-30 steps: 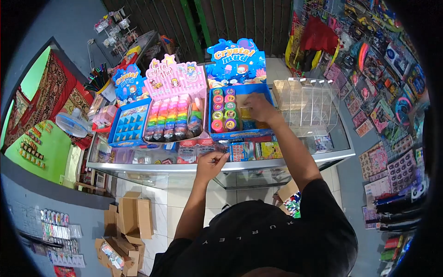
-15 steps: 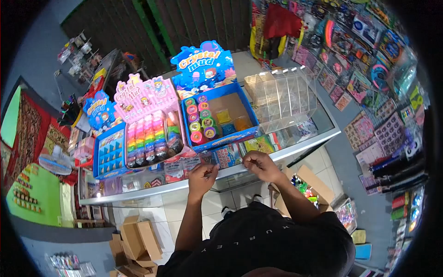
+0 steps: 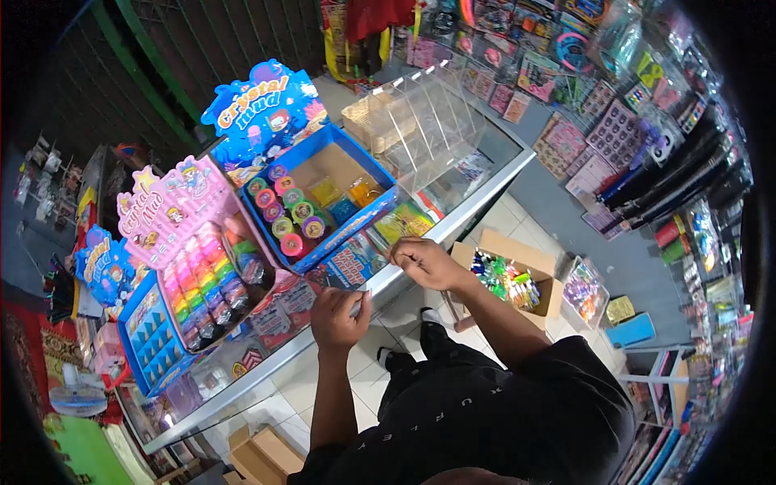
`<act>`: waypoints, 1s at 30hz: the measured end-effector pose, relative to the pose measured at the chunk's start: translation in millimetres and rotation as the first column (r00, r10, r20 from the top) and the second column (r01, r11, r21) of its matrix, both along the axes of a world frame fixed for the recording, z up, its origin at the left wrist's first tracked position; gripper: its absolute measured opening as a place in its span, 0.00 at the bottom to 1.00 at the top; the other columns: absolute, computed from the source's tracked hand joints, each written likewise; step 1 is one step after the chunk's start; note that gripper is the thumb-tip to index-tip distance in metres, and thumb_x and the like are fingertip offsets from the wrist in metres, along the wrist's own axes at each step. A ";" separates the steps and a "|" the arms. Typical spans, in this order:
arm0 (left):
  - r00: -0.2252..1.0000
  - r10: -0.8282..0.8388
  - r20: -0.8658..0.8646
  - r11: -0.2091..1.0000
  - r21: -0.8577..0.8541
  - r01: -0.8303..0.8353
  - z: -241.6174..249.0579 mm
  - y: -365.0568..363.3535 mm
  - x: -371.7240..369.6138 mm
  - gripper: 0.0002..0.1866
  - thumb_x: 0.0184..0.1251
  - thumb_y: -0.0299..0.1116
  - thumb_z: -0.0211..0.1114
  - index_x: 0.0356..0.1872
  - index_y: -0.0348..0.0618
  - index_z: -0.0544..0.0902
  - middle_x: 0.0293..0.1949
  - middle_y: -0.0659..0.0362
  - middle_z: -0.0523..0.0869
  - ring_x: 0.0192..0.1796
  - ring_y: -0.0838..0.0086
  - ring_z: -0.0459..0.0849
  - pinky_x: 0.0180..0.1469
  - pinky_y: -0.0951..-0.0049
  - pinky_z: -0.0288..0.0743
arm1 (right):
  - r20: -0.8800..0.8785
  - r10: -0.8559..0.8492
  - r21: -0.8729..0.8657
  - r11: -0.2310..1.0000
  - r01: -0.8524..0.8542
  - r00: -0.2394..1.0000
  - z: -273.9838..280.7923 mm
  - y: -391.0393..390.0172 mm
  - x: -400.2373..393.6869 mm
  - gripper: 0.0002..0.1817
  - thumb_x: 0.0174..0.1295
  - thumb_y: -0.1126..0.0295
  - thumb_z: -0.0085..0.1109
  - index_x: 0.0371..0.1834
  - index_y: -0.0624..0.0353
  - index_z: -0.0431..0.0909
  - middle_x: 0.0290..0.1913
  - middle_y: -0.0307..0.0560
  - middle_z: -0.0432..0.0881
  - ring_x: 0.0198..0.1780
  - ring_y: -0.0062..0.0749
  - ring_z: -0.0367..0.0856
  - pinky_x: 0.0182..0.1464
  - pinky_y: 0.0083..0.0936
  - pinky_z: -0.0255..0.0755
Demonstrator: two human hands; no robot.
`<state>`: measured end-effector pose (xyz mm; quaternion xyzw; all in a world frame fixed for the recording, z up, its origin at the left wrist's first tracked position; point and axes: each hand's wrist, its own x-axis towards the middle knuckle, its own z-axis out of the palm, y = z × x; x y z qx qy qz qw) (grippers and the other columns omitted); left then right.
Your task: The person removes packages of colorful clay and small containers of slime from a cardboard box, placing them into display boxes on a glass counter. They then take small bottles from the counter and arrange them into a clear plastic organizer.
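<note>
Crystal mud display box (image 3: 323,202): blue tray on glass tabletop (image 3: 485,182), partly filled with round tubs at its left.

Handling: best keep small items low over the tabletop edge, both hands close.

Left hand (image 3: 339,317): grip curled, contents cannot be told.

Right hand (image 3: 424,263): fingertips pinched together; anything held is too small to see.

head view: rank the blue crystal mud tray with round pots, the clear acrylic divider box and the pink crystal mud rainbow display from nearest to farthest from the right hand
1. Blue crystal mud tray with round pots, just beyond the right hand, on the glass counter.
2. Clear acrylic divider box, farther back and to the right.
3. Pink crystal mud rainbow display, far off to the left, past the left hand.
</note>
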<state>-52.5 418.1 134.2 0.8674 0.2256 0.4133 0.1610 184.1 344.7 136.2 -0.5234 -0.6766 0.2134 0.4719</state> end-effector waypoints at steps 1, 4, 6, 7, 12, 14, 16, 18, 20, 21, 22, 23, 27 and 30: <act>1.000 -0.006 0.012 1.000 0.004 0.006 1.3 -0.3 0.3 0.07 0.57 0.30 0.74 0.25 0.44 0.83 0.24 0.58 0.83 0.30 0.61 0.81 0.34 0.63 0.74 | 0.020 -0.012 -0.010 1.000 0.012 1.000 1.6 0.1 -1.0 0.05 0.65 0.74 0.53 0.34 0.65 0.74 0.32 0.53 0.77 0.36 0.48 0.78 0.41 0.38 0.72; 1.000 -0.005 0.012 1.000 0.011 0.005 0.5 -1.6 -0.1 0.07 0.57 0.30 0.74 0.26 0.45 0.83 0.24 0.58 0.83 0.30 0.61 0.81 0.35 0.63 0.74 | 0.036 -0.038 -0.025 0.999 0.039 0.999 5.3 -2.6 -4.3 0.06 0.64 0.74 0.56 0.32 0.65 0.74 0.31 0.53 0.77 0.34 0.46 0.78 0.40 0.37 0.72; 1.000 -0.001 0.019 1.000 0.001 0.001 0.8 -3.5 -0.1 0.06 0.57 0.29 0.74 0.26 0.45 0.84 0.24 0.58 0.83 0.30 0.61 0.81 0.36 0.63 0.74 | -0.001 -0.045 -0.015 0.999 0.045 0.999 3.4 -2.8 -5.2 0.07 0.63 0.73 0.57 0.31 0.65 0.74 0.31 0.53 0.77 0.33 0.45 0.78 0.38 0.37 0.72; 1.000 0.001 0.024 1.000 -0.001 -0.001 1.1 -4.0 0.4 0.06 0.57 0.29 0.74 0.26 0.45 0.84 0.24 0.58 0.83 0.30 0.61 0.81 0.36 0.63 0.74 | 0.002 -0.037 0.007 0.999 0.037 0.999 -2.2 -1.6 -3.2 0.07 0.62 0.73 0.59 0.30 0.65 0.75 0.30 0.52 0.77 0.32 0.44 0.77 0.37 0.36 0.72; 0.999 0.030 0.014 0.999 -0.014 -0.030 0.3 -6.1 1.7 0.05 0.58 0.29 0.74 0.29 0.43 0.84 0.28 0.56 0.86 0.34 0.59 0.83 0.40 0.60 0.74 | -0.048 0.002 0.062 0.998 0.001 0.999 -0.6 -7.0 -5.3 0.08 0.60 0.74 0.62 0.27 0.64 0.73 0.29 0.50 0.76 0.30 0.41 0.77 0.34 0.34 0.70; 0.996 0.086 0.033 0.996 0.006 -0.086 7.4 -9.1 5.6 0.05 0.58 0.29 0.74 0.31 0.43 0.84 0.30 0.55 0.86 0.37 0.57 0.83 0.43 0.59 0.75 | -0.074 0.041 0.063 0.997 -0.036 0.996 1.8 -10.2 -5.7 0.10 0.59 0.75 0.64 0.25 0.64 0.72 0.29 0.49 0.76 0.30 0.41 0.76 0.33 0.33 0.69; 0.992 0.128 0.002 0.990 -0.055 -0.128 2.9 -9.0 7.7 0.07 0.58 0.29 0.74 0.33 0.41 0.85 0.35 0.53 0.86 0.41 0.54 0.83 0.48 0.58 0.75 | -0.127 0.105 0.102 0.990 -0.092 0.986 -4.7 -18.9 -3.7 0.12 0.56 0.76 0.67 0.24 0.63 0.71 0.27 0.47 0.75 0.29 0.40 0.74 0.32 0.33 0.68; 0.989 0.144 -0.034 0.983 -0.109 -0.147 0.1 -5.9 10.1 0.07 0.58 0.30 0.74 0.34 0.40 0.85 0.38 0.52 0.86 0.43 0.54 0.83 0.51 0.58 0.76 | -0.166 0.158 0.056 0.987 -0.151 0.973 -20.7 -33.3 2.9 0.12 0.56 0.75 0.68 0.23 0.62 0.71 0.26 0.47 0.74 0.28 0.40 0.73 0.32 0.33 0.68; 0.984 0.171 -0.054 0.980 -0.096 -0.175 -2.2 -3.9 12.6 0.08 0.59 0.31 0.73 0.36 0.41 0.86 0.42 0.51 0.86 0.48 0.54 0.83 0.53 0.57 0.75 | -0.038 0.152 -0.041 0.987 -0.153 0.988 -39.3 -57.4 19.2 0.12 0.56 0.73 0.68 0.23 0.61 0.72 0.28 0.49 0.77 0.31 0.43 0.78 0.34 0.36 0.71; 0.979 0.188 -0.076 0.979 -0.068 -0.194 -2.0 -4.4 14.3 0.08 0.59 0.32 0.73 0.37 0.41 0.86 0.43 0.51 0.86 0.49 0.55 0.83 0.54 0.57 0.74 | 0.034 0.146 -0.055 0.988 -0.144 0.989 -63.7 -69.7 30.7 0.12 0.57 0.73 0.68 0.23 0.61 0.72 0.29 0.49 0.79 0.31 0.43 0.79 0.35 0.37 0.72; 0.973 0.204 -0.106 0.977 -0.044 -0.210 -3.2 -6.7 14.1 0.08 0.60 0.32 0.73 0.37 0.42 0.86 0.43 0.51 0.86 0.50 0.55 0.83 0.55 0.56 0.74 | 0.098 0.142 -0.075 0.988 -0.135 0.985 -61.7 -86.8 34.8 0.13 0.58 0.73 0.67 0.23 0.61 0.72 0.30 0.49 0.80 0.32 0.43 0.80 0.35 0.38 0.73; 0.963 0.221 -0.154 0.974 -0.023 -0.227 -4.8 -9.0 13.8 0.09 0.60 0.32 0.73 0.39 0.42 0.86 0.46 0.52 0.86 0.53 0.56 0.82 0.57 0.56 0.72 | 0.002 0.093 -0.205 0.975 -0.090 0.996 -59.8 -112.7 42.8 0.09 0.56 0.72 0.67 0.24 0.60 0.76 0.30 0.51 0.81 0.31 0.47 0.82 0.35 0.41 0.74; 0.963 0.214 -0.162 0.977 0.025 -0.213 -3.4 -36.1 28.6 0.08 0.60 0.30 0.73 0.38 0.42 0.86 0.46 0.53 0.85 0.51 0.57 0.82 0.59 0.56 0.71 | 0.276 0.002 -0.505 0.851 0.143 0.961 -133.8 -188.7 76.4 0.13 0.60 0.61 0.64 0.26 0.60 0.79 0.35 0.53 0.81 0.43 0.50 0.82 0.45 0.44 0.76; 0.996 0.050 -0.077 0.998 0.040 -0.047 -32.4 -55.9 39.8 0.07 0.58 0.27 0.74 0.36 0.40 0.85 0.45 0.53 0.85 0.48 0.56 0.83 0.55 0.57 0.74 | 0.314 -0.002 -0.625 0.752 0.209 0.949 -200.7 -240.9 105.7 0.17 0.59 0.56 0.64 0.34 0.60 0.85 0.37 0.56 0.86 0.45 0.53 0.83 0.49 0.44 0.77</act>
